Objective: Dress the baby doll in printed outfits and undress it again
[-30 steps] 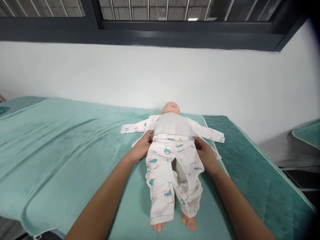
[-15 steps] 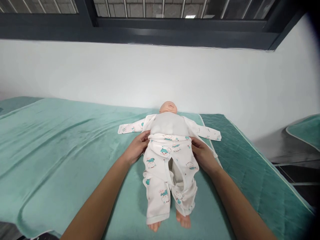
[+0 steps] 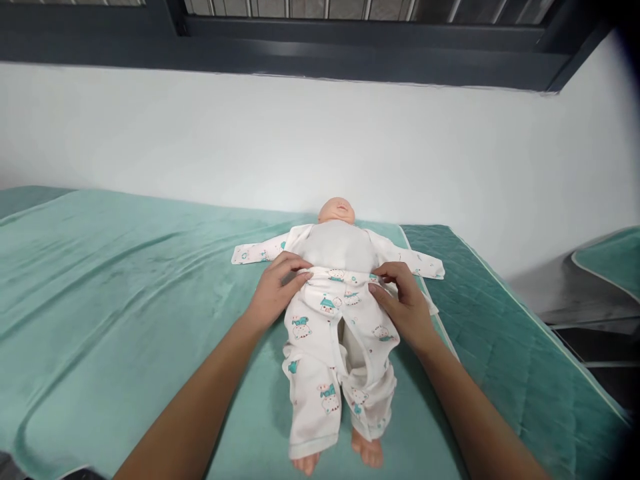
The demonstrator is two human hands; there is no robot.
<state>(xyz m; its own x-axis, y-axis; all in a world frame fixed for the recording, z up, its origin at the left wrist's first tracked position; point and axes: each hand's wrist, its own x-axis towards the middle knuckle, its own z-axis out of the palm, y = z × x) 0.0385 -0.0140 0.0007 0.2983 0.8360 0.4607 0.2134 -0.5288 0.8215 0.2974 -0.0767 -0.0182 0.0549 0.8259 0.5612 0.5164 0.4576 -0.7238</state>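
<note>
A baby doll (image 3: 337,210) lies on its back, its head toward the wall and its bare feet toward me. It wears a white printed top (image 3: 420,261), spread at the front over a pale grey-white torso, and white printed trousers (image 3: 320,347) with a split at the crotch. My left hand (image 3: 277,287) pinches the trousers' waistband at the doll's hip on the left of the view. On the right side, my right hand (image 3: 403,300) has its thumb and fingers closed on the same waistband.
A light green sheet (image 3: 125,300) covers the surface, with a darker quilted green cover (image 3: 510,333) on the right. Behind stands a white wall (image 3: 300,133) below a dark window frame (image 3: 350,57). Another green cover (image 3: 615,260) is at the far right.
Both hands have moved from the sides of the doll's waist inward and up onto the front of the waistband, thumbs now on top. The view has tilted slightly down.
</note>
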